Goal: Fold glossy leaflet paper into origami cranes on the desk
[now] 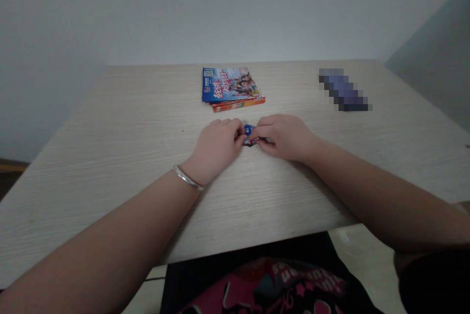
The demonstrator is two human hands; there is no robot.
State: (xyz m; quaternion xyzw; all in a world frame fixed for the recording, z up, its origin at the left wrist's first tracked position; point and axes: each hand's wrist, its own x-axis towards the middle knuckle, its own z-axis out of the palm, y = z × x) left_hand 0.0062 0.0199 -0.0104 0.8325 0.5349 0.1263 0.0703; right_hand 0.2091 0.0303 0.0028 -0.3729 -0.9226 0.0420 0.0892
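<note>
A small blue piece [249,130] with printing on it, maybe a wrapper or folded paper, lies between my two hands low over the table; its kind is not clear. My left hand [219,145] pinches its left side with thumb and fingers, and a silver bracelet [188,177] is round that wrist. From the other side, my right hand [284,137] has its fingertips closed on the right part of the piece. Fingers cover much of it.
Magazines or booklets [231,86], the top one blue, lie stacked just beyond my hands. A blurred dark, phone-like object [343,90] rests at the far right of the pale wooden table [121,123]. A wall [235,11] stands behind the table's back edge.
</note>
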